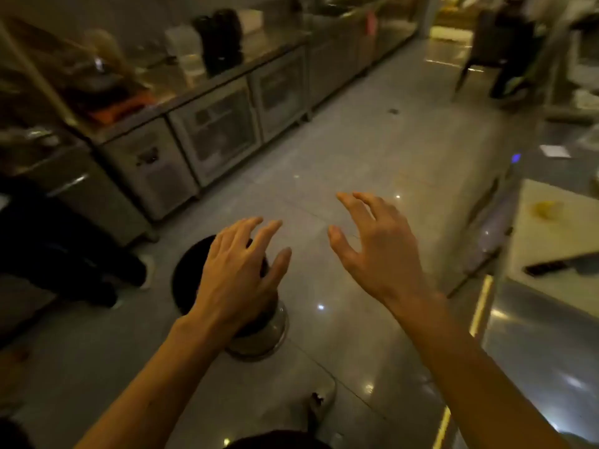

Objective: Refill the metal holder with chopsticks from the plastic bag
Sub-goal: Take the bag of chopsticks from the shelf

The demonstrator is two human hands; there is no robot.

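Far left, low against the steel cabinets [155,176]: a dark shape slumped on the floor, too blurred to name. Above it a cluttered counter [136,102] — something orange, a pale tub, a black appliance [222,40], all soft with blur. Moving in: a round black stool [191,273] on a shiny metal base, standing on the glossy grey floor [324,163]. Over that stool, the left hand [240,273], palm down, fingers spread and loosely curled, gripping nothing. Just beside it and a touch higher, the right hand [379,251], also palm down, fingers fanned wide and bent like claws, thumb held apart, empty as well. Both hands in mid-air over the floor, near each other but not touching. Further right, a white board [551,241] on a steel worktop, with a yellow smear and a dark-handled knife [551,267] lying on it. Top right, a dark chair [486,50] and a blurred figure. Metal holder, chopsticks, plastic bag: cannot pick out any of them anywhere in this view.
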